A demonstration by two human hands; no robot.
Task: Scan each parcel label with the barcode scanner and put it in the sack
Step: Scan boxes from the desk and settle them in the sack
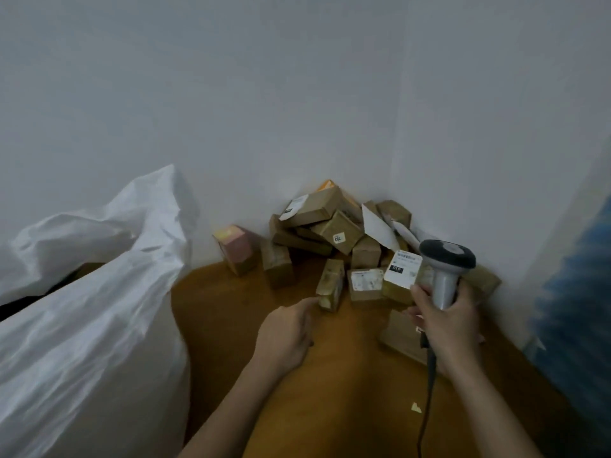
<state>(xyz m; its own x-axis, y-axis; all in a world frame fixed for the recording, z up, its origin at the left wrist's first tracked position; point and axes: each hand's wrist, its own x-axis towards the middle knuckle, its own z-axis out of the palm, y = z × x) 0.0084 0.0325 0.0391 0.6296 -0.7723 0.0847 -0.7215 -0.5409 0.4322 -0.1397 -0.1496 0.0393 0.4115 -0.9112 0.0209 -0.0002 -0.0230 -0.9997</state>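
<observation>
Pale grey walls (297, 94) meet in a corner above a brown wooden floor (347, 375); light is dim and the picture soft; a blurred blue-and-white surface (575, 309) runs down the right edge. Pile of cardboard parcels (334, 233) heaped in the far corner of the floor, against both walls; several carry white labels, print too small to read. One pinkish box (236, 247) stands a little apart at the left end of the pile, against the wall. A small upright parcel (330, 285) stands at the near edge of the pile; a flat parcel (401, 335) lies on the floor nearer the right wall, partly hidden behind the right hand. A tilted parcel with a white label (403, 267) faces up, just beside the scanner head. White woven sack (89, 325) stands at the left side of the floor, mouth open towards the top, dark inside; its contents cannot be made out. Left hand (287, 332) reaches forward, low over the floor, fingers loosely extended, index fingertip touching or just short of the small upright parcel; it holds nothing. Right hand (446, 322) is wrapped around the handle of the grey barcode scanner (446, 269), head uppermost and turned towards the pile; its dark cable (426, 408) hangs down towards the bottom edge. A small pale scrap (416, 407) lies on the floor beside the cable.
</observation>
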